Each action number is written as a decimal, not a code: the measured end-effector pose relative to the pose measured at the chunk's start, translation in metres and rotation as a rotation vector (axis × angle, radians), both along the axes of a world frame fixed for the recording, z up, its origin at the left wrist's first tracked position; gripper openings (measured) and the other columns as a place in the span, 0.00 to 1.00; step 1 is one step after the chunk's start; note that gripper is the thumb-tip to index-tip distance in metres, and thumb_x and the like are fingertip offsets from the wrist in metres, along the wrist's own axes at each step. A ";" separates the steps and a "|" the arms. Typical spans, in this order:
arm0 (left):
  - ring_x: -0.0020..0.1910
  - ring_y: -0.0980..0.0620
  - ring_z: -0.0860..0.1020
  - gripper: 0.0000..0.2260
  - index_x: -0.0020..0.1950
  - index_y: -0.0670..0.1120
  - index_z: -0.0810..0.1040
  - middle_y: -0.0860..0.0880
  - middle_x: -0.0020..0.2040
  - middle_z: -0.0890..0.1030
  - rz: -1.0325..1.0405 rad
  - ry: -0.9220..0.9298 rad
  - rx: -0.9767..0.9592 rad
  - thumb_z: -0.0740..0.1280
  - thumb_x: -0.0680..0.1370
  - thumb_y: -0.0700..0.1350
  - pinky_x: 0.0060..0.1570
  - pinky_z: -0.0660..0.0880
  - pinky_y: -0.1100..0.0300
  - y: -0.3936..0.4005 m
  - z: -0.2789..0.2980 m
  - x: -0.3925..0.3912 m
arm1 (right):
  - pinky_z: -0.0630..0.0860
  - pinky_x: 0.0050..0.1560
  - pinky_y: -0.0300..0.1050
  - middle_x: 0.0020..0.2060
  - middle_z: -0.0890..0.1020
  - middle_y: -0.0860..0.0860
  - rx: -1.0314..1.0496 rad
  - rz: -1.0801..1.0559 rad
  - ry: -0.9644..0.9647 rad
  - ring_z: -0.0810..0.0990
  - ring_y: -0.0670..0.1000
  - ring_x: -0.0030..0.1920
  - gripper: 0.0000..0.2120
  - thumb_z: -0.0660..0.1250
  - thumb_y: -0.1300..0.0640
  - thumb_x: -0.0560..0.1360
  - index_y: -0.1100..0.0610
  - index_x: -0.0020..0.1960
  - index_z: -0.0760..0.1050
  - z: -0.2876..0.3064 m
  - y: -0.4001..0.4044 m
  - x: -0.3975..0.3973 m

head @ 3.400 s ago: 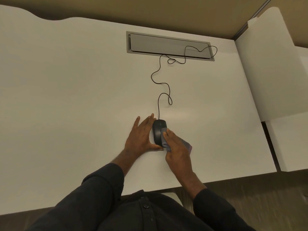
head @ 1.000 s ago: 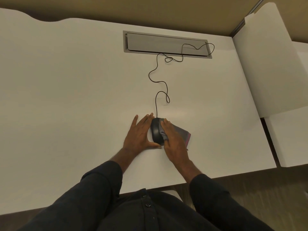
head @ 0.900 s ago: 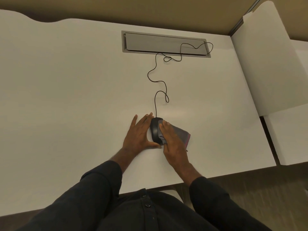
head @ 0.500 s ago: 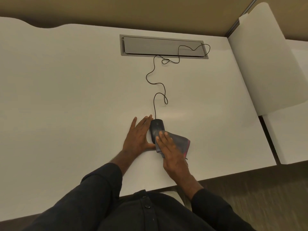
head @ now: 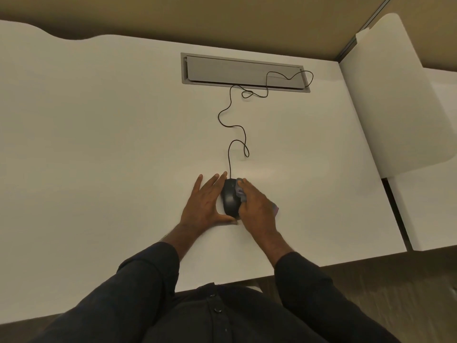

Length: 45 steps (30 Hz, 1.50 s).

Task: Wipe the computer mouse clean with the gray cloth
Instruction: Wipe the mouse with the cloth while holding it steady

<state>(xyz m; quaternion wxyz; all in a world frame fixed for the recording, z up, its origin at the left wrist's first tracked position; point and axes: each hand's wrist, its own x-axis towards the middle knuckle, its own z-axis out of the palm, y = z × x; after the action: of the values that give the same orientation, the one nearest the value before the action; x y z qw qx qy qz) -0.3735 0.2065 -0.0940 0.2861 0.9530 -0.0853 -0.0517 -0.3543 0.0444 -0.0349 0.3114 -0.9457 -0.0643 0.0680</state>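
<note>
A black wired computer mouse (head: 229, 198) lies on the white desk (head: 99, 144) near its front edge. My left hand (head: 205, 201) lies against the mouse's left side, fingers straight and thumb along its near end. My right hand (head: 256, 206) presses the gray cloth (head: 240, 193) onto the mouse's right side. Most of the cloth is hidden under that hand; a corner with a reddish edge (head: 275, 209) sticks out to the right.
The mouse's thin black cable (head: 230, 125) snakes back to a gray cable hatch (head: 243, 71) set into the desk's far side. A white divider panel (head: 395, 95) stands on the right, with another white desk surface (head: 432, 206) beyond it.
My right hand has slid the cloth forward along the mouse's right side, from its near end to its front. My left hand has stayed in place.
</note>
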 end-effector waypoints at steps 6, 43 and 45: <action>0.80 0.52 0.56 0.60 0.82 0.48 0.45 0.48 0.80 0.60 -0.002 0.029 0.023 0.60 0.61 0.82 0.79 0.44 0.43 0.001 0.000 0.002 | 0.63 0.56 0.31 0.57 0.81 0.51 -0.088 0.094 0.069 0.79 0.51 0.56 0.23 0.62 0.62 0.76 0.51 0.69 0.67 0.004 0.012 0.040; 0.79 0.49 0.58 0.36 0.81 0.49 0.54 0.47 0.80 0.61 -0.043 -0.070 0.107 0.64 0.79 0.61 0.79 0.45 0.43 -0.002 0.004 -0.004 | 0.61 0.70 0.51 0.71 0.68 0.58 -0.332 0.223 -0.020 0.66 0.57 0.72 0.54 0.73 0.58 0.69 0.46 0.75 0.33 0.000 0.056 -0.007; 0.79 0.49 0.60 0.35 0.81 0.48 0.57 0.48 0.79 0.64 -0.031 -0.085 0.102 0.65 0.79 0.60 0.79 0.47 0.43 -0.002 0.004 -0.004 | 0.60 0.70 0.51 0.71 0.68 0.59 -0.346 0.213 -0.032 0.65 0.58 0.72 0.53 0.73 0.58 0.70 0.47 0.76 0.34 0.001 0.058 -0.005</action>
<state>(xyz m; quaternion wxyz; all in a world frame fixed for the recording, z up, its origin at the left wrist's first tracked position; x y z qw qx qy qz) -0.3772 0.2046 -0.0896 0.2326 0.9662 -0.1095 -0.0199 -0.3596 0.1029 -0.0340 0.1344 -0.9738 -0.1565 0.0953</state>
